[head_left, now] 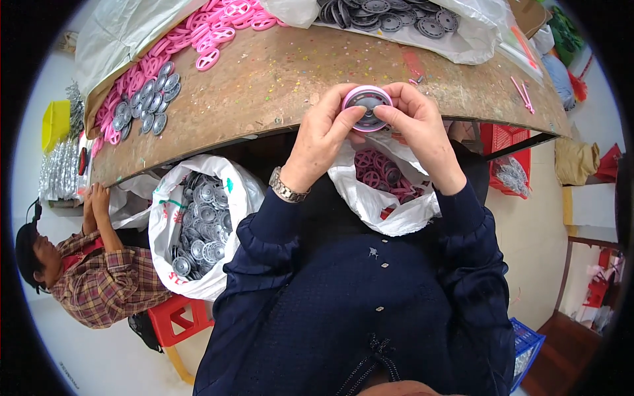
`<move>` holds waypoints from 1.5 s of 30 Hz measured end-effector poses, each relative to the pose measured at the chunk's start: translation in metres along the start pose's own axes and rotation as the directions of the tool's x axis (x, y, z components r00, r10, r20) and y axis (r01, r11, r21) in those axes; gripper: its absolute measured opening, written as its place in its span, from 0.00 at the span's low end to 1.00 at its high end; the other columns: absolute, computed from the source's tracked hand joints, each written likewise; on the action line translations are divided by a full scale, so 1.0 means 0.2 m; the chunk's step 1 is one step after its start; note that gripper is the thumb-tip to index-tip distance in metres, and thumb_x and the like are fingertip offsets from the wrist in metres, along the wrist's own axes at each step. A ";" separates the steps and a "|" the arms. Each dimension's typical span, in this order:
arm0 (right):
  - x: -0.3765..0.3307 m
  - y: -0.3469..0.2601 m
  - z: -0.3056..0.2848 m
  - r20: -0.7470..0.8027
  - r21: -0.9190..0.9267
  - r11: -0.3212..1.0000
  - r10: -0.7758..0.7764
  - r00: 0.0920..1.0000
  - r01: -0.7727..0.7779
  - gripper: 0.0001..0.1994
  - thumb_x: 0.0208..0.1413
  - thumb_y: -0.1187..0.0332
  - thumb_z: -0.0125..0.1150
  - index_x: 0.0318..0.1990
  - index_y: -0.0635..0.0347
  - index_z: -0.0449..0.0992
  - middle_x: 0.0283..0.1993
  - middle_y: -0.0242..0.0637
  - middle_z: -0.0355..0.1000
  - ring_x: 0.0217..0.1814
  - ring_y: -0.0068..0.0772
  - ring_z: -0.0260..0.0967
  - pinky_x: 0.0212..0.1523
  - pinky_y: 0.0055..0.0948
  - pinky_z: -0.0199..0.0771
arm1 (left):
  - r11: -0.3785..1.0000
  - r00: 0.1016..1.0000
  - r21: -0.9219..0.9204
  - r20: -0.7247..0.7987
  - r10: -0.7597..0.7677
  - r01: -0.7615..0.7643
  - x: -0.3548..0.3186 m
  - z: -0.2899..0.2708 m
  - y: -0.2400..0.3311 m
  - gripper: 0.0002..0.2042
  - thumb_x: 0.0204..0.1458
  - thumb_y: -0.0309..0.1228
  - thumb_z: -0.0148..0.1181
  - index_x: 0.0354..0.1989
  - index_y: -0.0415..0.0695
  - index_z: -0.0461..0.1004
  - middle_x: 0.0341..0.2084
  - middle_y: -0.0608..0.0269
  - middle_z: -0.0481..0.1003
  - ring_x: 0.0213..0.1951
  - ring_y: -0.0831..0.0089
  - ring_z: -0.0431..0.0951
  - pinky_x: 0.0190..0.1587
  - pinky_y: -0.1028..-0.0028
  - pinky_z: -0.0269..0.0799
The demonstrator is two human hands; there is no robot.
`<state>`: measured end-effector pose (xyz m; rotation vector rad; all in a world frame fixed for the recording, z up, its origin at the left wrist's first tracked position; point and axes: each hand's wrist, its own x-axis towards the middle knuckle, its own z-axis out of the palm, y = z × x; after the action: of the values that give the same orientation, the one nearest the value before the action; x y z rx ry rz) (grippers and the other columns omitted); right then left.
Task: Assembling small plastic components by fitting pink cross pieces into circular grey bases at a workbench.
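Observation:
Both my hands hold one small round wheel (367, 105), grey in the middle with a pink ring around it, just over the near edge of the brown table (284, 79). My left hand (321, 135) grips its left rim with thumb and fingers; a metal watch sits on that wrist. My right hand (417, 129) pinches the right rim. In my lap, right under the hands, a white plastic bag (386, 198) holds several pink rings. A second white bag (198, 224) at my left is full of grey wheel discs.
Pink rings (211, 33) and grey discs (148, 105) lie piled on the table's far left; another bag of dark discs (389, 16) sits at the back. A person in a plaid shirt (99, 277) sits at lower left on a red stool (178, 320). Red crate (508, 148) at right.

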<state>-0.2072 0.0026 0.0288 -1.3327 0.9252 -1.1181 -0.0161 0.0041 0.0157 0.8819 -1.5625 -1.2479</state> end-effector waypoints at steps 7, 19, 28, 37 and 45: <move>-0.05 0.01 0.04 -0.002 -0.119 0.991 -0.066 0.998 0.065 0.09 0.60 0.76 0.58 0.47 0.65 0.72 0.41 0.29 0.74 0.41 0.14 0.70 0.44 0.16 0.69 | 0.998 0.986 -0.005 -0.154 0.057 -0.058 -0.05 0.07 -0.04 0.10 0.64 0.29 0.53 0.48 0.37 0.72 0.35 0.65 0.76 0.32 0.82 0.76 0.27 0.81 0.74; -0.06 0.05 0.00 0.011 -0.105 0.994 -0.006 1.000 0.007 0.06 0.62 0.74 0.57 0.45 0.64 0.72 0.39 0.27 0.73 0.41 0.15 0.70 0.45 0.18 0.71 | 0.974 0.977 -0.220 -0.187 -0.105 0.063 -0.05 0.14 -0.05 0.10 0.61 0.28 0.57 0.48 0.39 0.72 0.28 0.66 0.75 0.23 0.82 0.75 0.22 0.81 0.72; -0.09 0.05 0.04 -0.029 -0.105 0.992 -0.075 0.997 0.071 0.06 0.64 0.70 0.56 0.44 0.63 0.73 0.39 0.25 0.73 0.42 0.14 0.69 0.45 0.18 0.69 | 0.995 0.995 -0.060 -0.055 -0.083 0.080 -0.10 0.14 -0.01 0.23 0.56 0.21 0.60 0.60 0.41 0.63 0.37 0.63 0.75 0.25 0.80 0.76 0.24 0.81 0.73; -0.09 0.13 0.00 0.030 -0.039 0.997 -0.068 0.997 0.069 0.05 0.64 0.72 0.54 0.41 0.63 0.74 0.39 0.26 0.73 0.42 0.14 0.67 0.45 0.19 0.67 | 0.986 0.998 0.165 -0.059 -0.001 0.011 -0.12 0.14 -0.07 0.25 0.55 0.22 0.60 0.62 0.42 0.64 0.33 0.65 0.75 0.23 0.82 0.74 0.23 0.81 0.70; -0.19 0.17 -0.10 0.021 -0.293 0.956 -0.013 1.000 0.018 0.08 0.58 0.67 0.62 0.37 0.64 0.76 0.29 0.33 0.73 0.32 0.20 0.68 0.35 0.24 0.69 | 0.802 0.989 0.579 0.056 0.137 -0.144 -0.03 -0.02 0.03 0.22 0.52 0.31 0.66 0.56 0.39 0.72 0.30 0.58 0.76 0.28 0.74 0.75 0.32 0.74 0.72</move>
<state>-0.2327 0.0319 -0.0095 -1.5902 1.0996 -1.0042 -0.0100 0.0093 0.0214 1.1102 -2.0271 -0.6579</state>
